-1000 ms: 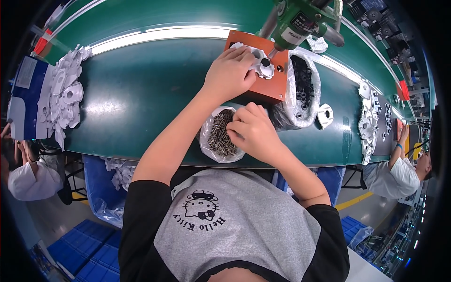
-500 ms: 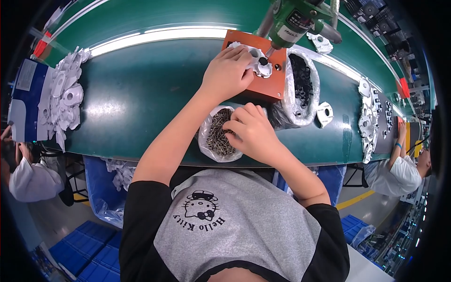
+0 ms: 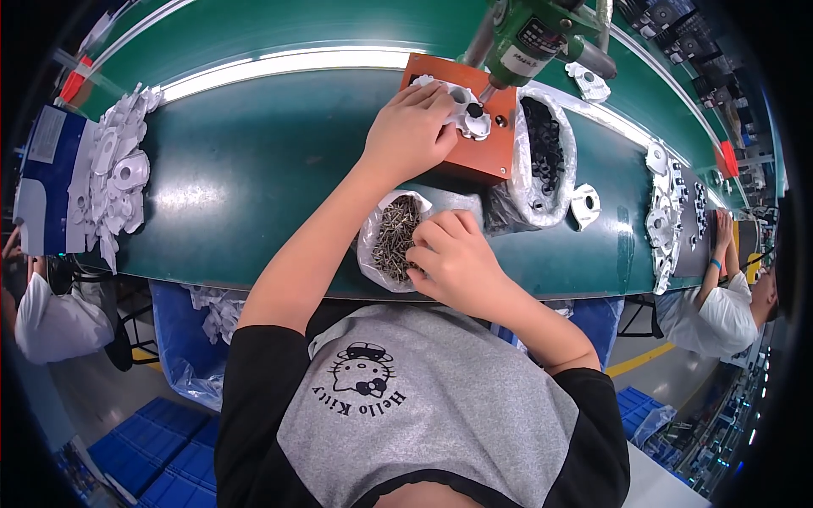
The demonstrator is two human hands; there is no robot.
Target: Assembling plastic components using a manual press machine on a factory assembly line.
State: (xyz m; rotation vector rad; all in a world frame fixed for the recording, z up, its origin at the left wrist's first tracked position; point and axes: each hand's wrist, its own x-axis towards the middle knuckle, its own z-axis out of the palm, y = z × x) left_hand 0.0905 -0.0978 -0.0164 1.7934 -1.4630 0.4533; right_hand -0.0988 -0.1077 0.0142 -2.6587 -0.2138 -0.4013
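My left hand (image 3: 410, 127) grips a silver-white cast metal part (image 3: 476, 127) on an orange fixture block (image 3: 461, 157), fingers over its far side. A small black piece (image 3: 475, 110) sits on that part, under the tip of a green press-like machine (image 3: 529, 42). Nearer to me, my right hand (image 3: 457, 261) is at the right rim of a clear plastic bag of screws (image 3: 395, 233). Its fingers are curled together; whatever lies between the fingertips is too small to make out.
Right of the fixture stands a plastic bag of black pieces (image 3: 542, 148), with a loose cast part (image 3: 585, 207) beside it. Piles of cast parts lie at left (image 3: 118, 169) and right (image 3: 663, 216). Another cast part (image 3: 589, 82) is on the far belt. Co-workers sit at both sides.
My right hand has drawn back slightly right and toward me, uncovering more screws. The cast part on the far belt has moved right and nearer. My left hand stays put.
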